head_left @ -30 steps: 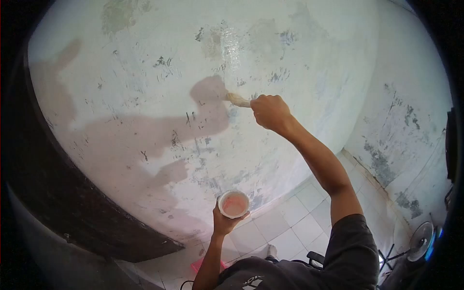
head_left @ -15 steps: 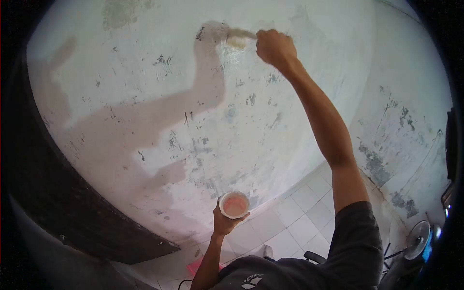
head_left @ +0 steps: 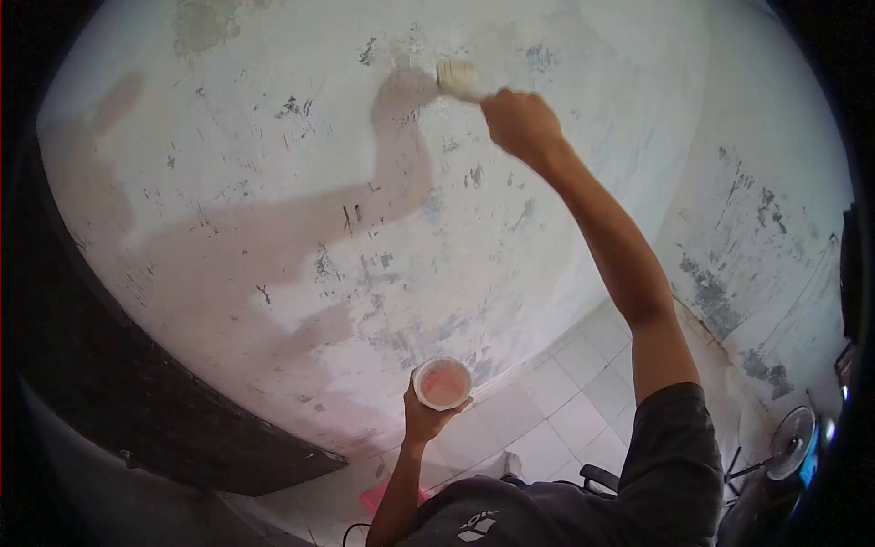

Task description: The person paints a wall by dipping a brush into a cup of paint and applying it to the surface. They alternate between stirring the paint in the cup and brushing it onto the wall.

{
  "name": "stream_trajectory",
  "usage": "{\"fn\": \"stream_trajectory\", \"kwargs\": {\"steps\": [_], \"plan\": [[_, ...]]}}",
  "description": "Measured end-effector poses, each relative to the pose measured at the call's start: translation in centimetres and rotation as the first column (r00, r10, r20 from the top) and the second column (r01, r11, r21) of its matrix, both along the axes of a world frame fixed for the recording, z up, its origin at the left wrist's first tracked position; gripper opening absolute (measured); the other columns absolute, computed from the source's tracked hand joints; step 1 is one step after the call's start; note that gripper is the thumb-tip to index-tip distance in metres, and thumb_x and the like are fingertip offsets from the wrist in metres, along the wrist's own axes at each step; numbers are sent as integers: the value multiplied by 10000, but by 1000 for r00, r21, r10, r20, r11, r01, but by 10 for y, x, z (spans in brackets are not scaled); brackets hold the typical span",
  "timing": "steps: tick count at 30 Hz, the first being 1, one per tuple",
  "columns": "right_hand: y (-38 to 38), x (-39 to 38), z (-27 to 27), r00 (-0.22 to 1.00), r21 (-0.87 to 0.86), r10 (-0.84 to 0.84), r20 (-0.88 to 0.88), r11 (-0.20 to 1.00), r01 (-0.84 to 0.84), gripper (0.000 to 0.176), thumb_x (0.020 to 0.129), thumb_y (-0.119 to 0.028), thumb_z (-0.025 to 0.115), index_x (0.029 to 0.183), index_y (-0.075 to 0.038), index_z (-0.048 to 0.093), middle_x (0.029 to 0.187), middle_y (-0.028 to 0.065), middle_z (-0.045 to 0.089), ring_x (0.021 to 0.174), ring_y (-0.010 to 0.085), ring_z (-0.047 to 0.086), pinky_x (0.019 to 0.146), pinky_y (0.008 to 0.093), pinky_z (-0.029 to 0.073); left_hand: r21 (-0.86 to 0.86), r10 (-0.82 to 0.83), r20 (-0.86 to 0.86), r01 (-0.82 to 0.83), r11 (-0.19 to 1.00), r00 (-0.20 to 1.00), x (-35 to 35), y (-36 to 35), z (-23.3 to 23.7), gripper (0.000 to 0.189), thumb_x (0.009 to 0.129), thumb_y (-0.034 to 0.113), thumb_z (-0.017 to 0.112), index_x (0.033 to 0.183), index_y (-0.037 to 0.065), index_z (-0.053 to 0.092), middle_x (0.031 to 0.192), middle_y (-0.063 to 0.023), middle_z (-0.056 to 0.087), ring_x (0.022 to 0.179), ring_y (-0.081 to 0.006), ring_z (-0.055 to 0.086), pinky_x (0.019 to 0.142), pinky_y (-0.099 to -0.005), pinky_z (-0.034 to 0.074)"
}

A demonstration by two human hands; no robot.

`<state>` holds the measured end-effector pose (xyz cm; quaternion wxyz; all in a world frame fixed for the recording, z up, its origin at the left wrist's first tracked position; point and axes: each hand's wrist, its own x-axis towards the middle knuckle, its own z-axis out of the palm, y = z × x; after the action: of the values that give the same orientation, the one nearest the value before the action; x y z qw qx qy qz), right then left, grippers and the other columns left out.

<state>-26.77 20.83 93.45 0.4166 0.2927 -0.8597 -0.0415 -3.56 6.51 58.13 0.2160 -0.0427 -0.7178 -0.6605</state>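
Note:
My right hand (head_left: 521, 121) is raised high and grips a paintbrush (head_left: 459, 80) whose pale bristles press against the white, scuffed wall (head_left: 273, 182). A wet, glossy streak shows on the wall just under the bristles. My left hand (head_left: 427, 419) holds a small white cup (head_left: 442, 383) of pinkish paint low down, near the bottom of the wall. The shadow of my arm and brush falls on the wall to the left of the brush.
A dark door or panel (head_left: 109, 383) borders the wall on the left. White floor tiles (head_left: 565, 401) lie below. A side wall with peeling patches (head_left: 756, 255) meets the corner at right. A fan (head_left: 791, 447) stands at the lower right, and a pink object (head_left: 383, 497) lies on the floor.
One second ago the brush was at mid-wall; my right hand swept it up to the top, then came slightly down and right. The cup in my left hand stayed still.

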Motion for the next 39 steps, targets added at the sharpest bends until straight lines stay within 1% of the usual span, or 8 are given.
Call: {"fn": "stream_trajectory", "kwargs": {"steps": [6,12,17,26,30,35,37,39], "plan": [[7,9,-86,965,250,-38,259,968,-29,125,774,-35,557,783,-35,682,791,158,680,722,311,690,629,418,554,-7,13,-6,-13,1000,1000,-4,-3,-6,686,585,97,910,1149,24,527,1073,-92,620,995,-195,605,890,-344,490],[23,7,-107,895,406,-159,416,913,-27,129,750,-41,602,843,-46,692,850,153,686,830,302,689,697,412,542,19,1,-15,-1,1000,1000,-5,1,-5,691,587,96,912,1152,29,521,1093,-85,610,1022,-193,593,899,-336,489],[19,8,-58,950,104,-112,290,991,85,185,785,-59,570,932,-44,681,857,152,685,806,317,688,702,441,539,-12,16,14,-16,1000,1000,-2,4,-12,691,586,109,917,1148,33,522,1093,-83,610,1016,-193,598,899,-341,488],[0,4,32,994,-88,-106,3,990,106,198,819,-92,514,922,-33,673,851,178,679,805,354,672,737,475,520,-26,22,8,-22,999,1000,-5,2,-10,672,591,100,909,1141,20,532,1068,-87,621,998,-198,605,892,-346,489],[1,-3,46,989,-155,-82,-127,986,62,157,827,-100,526,874,-11,647,824,193,671,767,360,672,686,469,534,9,11,-14,-11,1000,1000,-11,3,-12,685,574,148,927,1120,8,537,1022,-106,648,940,-211,634,854,-349,511],[7,1,50,982,-253,-134,-135,963,96,199,868,-89,507,857,-1,686,810,192,682,734,319,689,623,432,549,13,-4,-44,5,1000,999,-9,8,-7,669,583,125,919,1119,14,534,1023,-102,647,943,-205,633,852,-348,512],[5,-2,45,938,-385,-199,-283,920,79,204,867,-88,511,873,-3,696,819,191,690,766,322,693,636,427,554,27,-10,-46,11,1000,999,-7,7,-10,678,582,120,918,1126,14,528,1022,-104,646,944,-207,633,855,-346,512],[4,-9,44,950,-334,-144,-278,942,45,173,839,-92,532,846,-18,688,783,178,685,730,328,692,635,431,553,19,0,-34,0,1000,999,-7,6,-13,679,581,119,918,1126,14,527,1021,-105,645,945,-208,632,854,-345,512]]}}
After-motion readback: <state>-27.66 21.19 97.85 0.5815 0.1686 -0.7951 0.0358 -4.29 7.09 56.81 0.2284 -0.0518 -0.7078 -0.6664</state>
